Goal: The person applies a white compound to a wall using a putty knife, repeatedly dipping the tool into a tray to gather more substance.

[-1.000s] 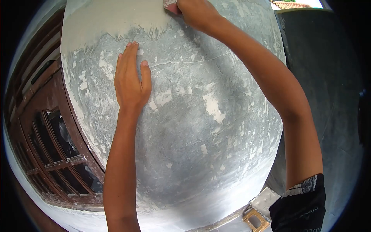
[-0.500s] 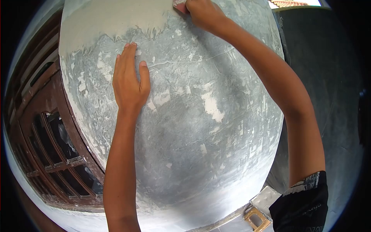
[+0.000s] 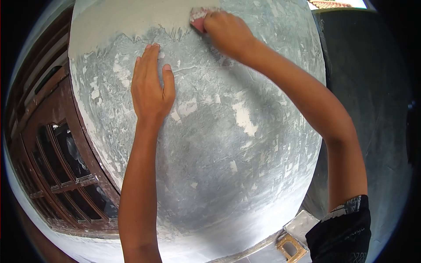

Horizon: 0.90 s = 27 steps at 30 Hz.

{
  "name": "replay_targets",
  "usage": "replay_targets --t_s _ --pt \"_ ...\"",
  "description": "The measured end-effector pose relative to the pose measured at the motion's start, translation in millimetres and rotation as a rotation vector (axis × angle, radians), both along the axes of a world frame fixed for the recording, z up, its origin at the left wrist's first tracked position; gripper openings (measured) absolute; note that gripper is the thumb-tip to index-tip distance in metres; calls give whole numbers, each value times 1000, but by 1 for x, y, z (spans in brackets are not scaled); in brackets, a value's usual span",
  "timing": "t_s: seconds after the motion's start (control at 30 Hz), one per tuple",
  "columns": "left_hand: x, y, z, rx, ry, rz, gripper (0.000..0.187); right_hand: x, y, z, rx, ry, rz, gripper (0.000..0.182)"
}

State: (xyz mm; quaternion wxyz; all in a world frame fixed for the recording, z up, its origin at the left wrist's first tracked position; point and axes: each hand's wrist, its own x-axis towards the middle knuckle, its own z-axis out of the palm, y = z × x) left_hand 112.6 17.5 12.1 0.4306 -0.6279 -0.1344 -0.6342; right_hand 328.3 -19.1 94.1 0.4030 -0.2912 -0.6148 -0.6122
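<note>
My right hand [image 3: 229, 36] grips a reddish putty scraper [image 3: 198, 20] smeared with white, held against the upper part of the wall. Beside the scraper's left edge lies a smooth beige layer of putty [image 3: 131, 17] with a ragged lower border. Below that border, my left hand [image 3: 152, 85] rests flat on the patchy grey wall [image 3: 197, 144], fingers pointing up and thumb apart, holding nothing. White flakes and patches mark the grey surface around both hands.
A brown wooden door or window frame with dark panes [image 3: 70, 153] borders the wall at left. A dark panel [image 3: 368, 87] stands at right. Low at the right are a wooden stool-like object [image 3: 291, 247] and a grey-white slab [image 3: 301, 224] on it.
My right hand and the scraper have come down and slightly left along the wall. My left hand stays flat on the wall, a little shifted in view.
</note>
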Motion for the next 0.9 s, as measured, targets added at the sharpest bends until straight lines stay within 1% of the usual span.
replay_targets --t_s 0.03,0.07,0.13,0.17,0.2,0.23,0.27,0.33,0.37,0.4,0.43,0.47,0.5,0.53,0.6,0.63,0.67,0.7,0.73,0.77,0.8,0.83,0.87,0.9 --pt "0 0 0 -5 -1 -10 42 -11 -7 -31 -61 37 50 16" --pt "-1 0 0 2 -6 -13 42 -18 -21 -52 -146 2 52 15" --pt "0 -1 0 -6 0 -15 42 -21 -22 -44 -98 66 72 17" --pt "1 0 -1 -8 0 -17 42 -19 -22 -28 -28 55 153 12" --pt "1 0 0 8 -7 -26 43 -17 -23 -1 43 44 238 10" --pt "1 0 1 23 -16 -32 43 -16 -26 25 -23 63 333 10" --pt "1 0 0 19 -19 -29 43 -14 -9 54 -41 191 327 33" --pt "0 -1 1 13 -17 -55 43 -11 -4 68 -75 114 116 34" --pt "0 -1 2 14 -17 -54 43 -6 2 59 -75 114 117 34" --pt "0 -1 2 14 -20 -66 43 -6 1 34 -53 52 97 15" --pt "-1 -1 0 11 -25 -79 43 -10 -3 6 -35 -11 75 9" --pt "-1 -2 -1 8 -27 -84 43 -19 -10 -25 -63 25 95 12" --pt "-1 -4 -1 -4 -25 -99 43 -25 -22 -44 -111 37 58 11" --pt "0 -4 0 -13 -32 -117 43 -28 -30 -50 -158 40 18 10" --pt "0 -1 -1 -9 -33 -109 43 -25 -33 -13 -34 42 90 9" --pt "0 0 0 5 -37 -99 43 -26 -33 7 -61 63 248 7" --pt "0 0 0 4 -37 -100 43 -25 -34 29 -50 79 142 7" --pt "0 -1 -1 -5 -37 -108 43 -24 -20 42 -36 117 184 15" --pt "0 -2 0 -12 -36 -117 43 -27 -13 45 -20 156 226 33" --pt "-1 -2 0 -12 -33 -117 43 -19 -7 33 -42 76 151 15" --pt "-2 0 -1 -22 -39 -105 42 -18 -9 12 -63 -3 75 8" --pt "-3 1 -1 -34 -44 -95 42 -19 -2 -10 10 -20 36 20" --pt "-4 0 -2 -36 -40 -101 42 -20 0 -36 -7 -25 93 16" --pt "-4 -1 -2 -36 -36 -102 42 -20 -11 -55 -97 -15 67 14"
